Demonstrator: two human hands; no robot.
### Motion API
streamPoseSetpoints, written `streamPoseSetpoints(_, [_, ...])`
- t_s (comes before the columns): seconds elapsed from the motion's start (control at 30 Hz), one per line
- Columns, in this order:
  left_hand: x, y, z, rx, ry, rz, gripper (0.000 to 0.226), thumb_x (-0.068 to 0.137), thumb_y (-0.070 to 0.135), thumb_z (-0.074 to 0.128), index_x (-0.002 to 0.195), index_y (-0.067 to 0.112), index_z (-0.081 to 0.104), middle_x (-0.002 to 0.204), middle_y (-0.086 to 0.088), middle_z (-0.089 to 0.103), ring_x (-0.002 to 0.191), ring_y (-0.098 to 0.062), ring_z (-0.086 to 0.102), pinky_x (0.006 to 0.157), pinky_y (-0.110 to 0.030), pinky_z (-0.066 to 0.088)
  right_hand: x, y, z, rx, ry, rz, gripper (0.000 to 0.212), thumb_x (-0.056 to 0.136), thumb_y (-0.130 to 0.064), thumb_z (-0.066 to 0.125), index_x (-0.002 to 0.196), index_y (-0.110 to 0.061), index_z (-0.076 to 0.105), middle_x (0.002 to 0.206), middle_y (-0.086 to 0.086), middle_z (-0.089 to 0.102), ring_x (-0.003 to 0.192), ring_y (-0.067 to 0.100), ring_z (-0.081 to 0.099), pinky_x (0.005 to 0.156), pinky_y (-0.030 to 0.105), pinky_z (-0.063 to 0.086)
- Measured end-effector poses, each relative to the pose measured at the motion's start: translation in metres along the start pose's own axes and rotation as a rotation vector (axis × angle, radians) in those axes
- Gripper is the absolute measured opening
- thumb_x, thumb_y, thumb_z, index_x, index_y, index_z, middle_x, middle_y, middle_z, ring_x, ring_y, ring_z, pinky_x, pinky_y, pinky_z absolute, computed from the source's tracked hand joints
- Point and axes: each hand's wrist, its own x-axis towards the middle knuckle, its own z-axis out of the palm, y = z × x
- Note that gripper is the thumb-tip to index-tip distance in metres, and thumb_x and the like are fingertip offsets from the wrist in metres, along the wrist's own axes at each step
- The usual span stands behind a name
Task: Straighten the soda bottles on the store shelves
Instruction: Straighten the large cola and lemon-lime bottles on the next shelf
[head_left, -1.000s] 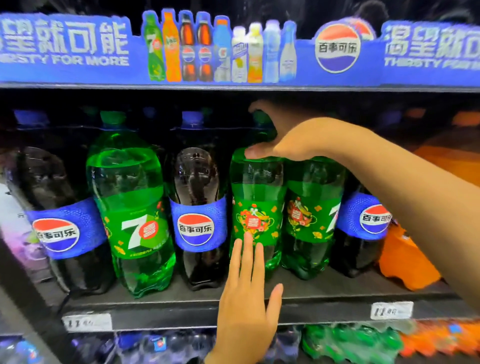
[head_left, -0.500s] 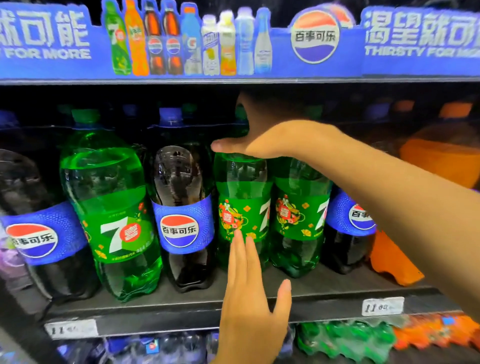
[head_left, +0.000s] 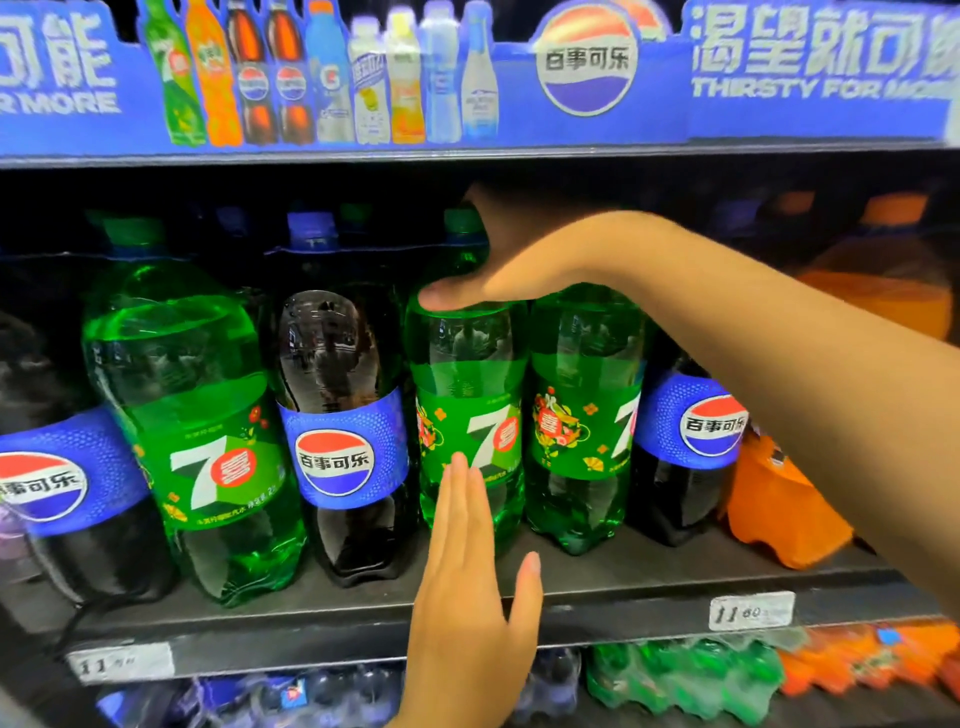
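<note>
Our right hand (head_left: 519, 260) grips the bottle (head_left: 467, 374) at its top. The thumb lies flat along the green shoulder and the other fingers curl behind the neck, just under the cap (head_left: 460, 221). Our left hand (head_left: 467, 597) is flat, fingers straight and together, thumb spread wide. Its fingertips (head_left: 460, 467) touch the bottle's lower front, at the bottom of the label (head_left: 467, 431) with the white 7.

The bottle stands upright on the shelf (head_left: 623, 587) between our two hands, with its 7 facing us. Just right of our fingers a second green bottle (head_left: 582, 415) touches it, its 7 turned off to the right edge. Just left of the fingers stands a cola bottle (head_left: 343, 415), blue label to the front, and beyond that a third green bottle (head_left: 197, 415). Under our right forearm sit another cola bottle (head_left: 680, 431) and an orange bottle (head_left: 779, 509). A price tag (head_left: 750, 610) hangs on the shelf edge, right of our left thumb. A blue banner (head_left: 519, 78) runs above our right hand.
</note>
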Motion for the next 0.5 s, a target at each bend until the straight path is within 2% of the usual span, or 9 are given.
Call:
streamPoseSetpoints(0.1, [-0.002, -0.002, 0.000, 0.001, 0.003, -0.020, 0.088, 0.090, 0.027, 0.061, 0.154, 0.019, 0.002, 0.160, 0.015, -0.003, 0.147, -0.006, 0.001, 0.114, -0.013, 0.004, -0.002, 0.006, -0.008, 0.025, -0.079, -0.045, 0.120, 0.057, -0.078, 0.066, 0.150, -0.018, 0.018, 0.154, 0.000, 0.028, 0.137, 0.021, 0.033, 0.097, 0.024, 0.029])
streamPoseSetpoints(0.23, [0.000, -0.003, 0.000, -0.033, 0.026, -0.058, 0.086, 0.088, 0.028, 0.061, 0.153, 0.018, 0.005, 0.160, 0.013, -0.001, 0.147, -0.005, 0.002, 0.115, -0.014, 0.005, -0.001, 0.005, -0.007, 0.000, -0.034, -0.054, 0.121, 0.056, -0.081, 0.064, 0.149, -0.016, 0.019, 0.153, 0.001, 0.030, 0.135, 0.021, 0.034, 0.092, 0.022, 0.027])
streamPoseSetpoints(0.37, [0.002, -0.004, -0.001, -0.036, 0.049, -0.076, 0.086, 0.087, 0.030, 0.062, 0.153, 0.022, 0.008, 0.160, 0.013, 0.003, 0.146, -0.004, 0.004, 0.115, -0.015, 0.007, -0.005, 0.005, -0.002, 0.031, -0.032, -0.064, 0.119, 0.062, -0.080, 0.061, 0.150, -0.016, 0.016, 0.155, 0.001, 0.025, 0.138, 0.020, 0.031, 0.099, 0.022, 0.025])
streamPoseSetpoints(0.43, [0.002, -0.002, -0.002, 0.010, 0.073, -0.071, 0.081, 0.087, 0.029, 0.062, 0.152, 0.018, 0.016, 0.160, 0.010, 0.010, 0.147, -0.009, 0.009, 0.117, -0.024, 0.015, -0.015, 0.016, -0.005, 0.084, -0.011, -0.084, 0.109, 0.068, -0.075, 0.061, 0.150, -0.019, 0.016, 0.154, -0.001, 0.028, 0.138, 0.017, 0.032, 0.101, 0.020, 0.024])
streamPoseSetpoints(0.5, [0.002, 0.006, 0.001, 0.076, 0.109, 0.047, 0.069, 0.085, 0.029, 0.058, 0.146, 0.009, 0.034, 0.155, 0.000, 0.026, 0.144, -0.019, 0.022, 0.115, -0.036, 0.026, -0.027, 0.030, -0.013, 0.079, 0.047, -0.104, 0.095, 0.073, -0.067, 0.064, 0.148, -0.024, 0.024, 0.151, -0.004, 0.033, 0.135, 0.014, 0.036, 0.102, 0.019, 0.026])
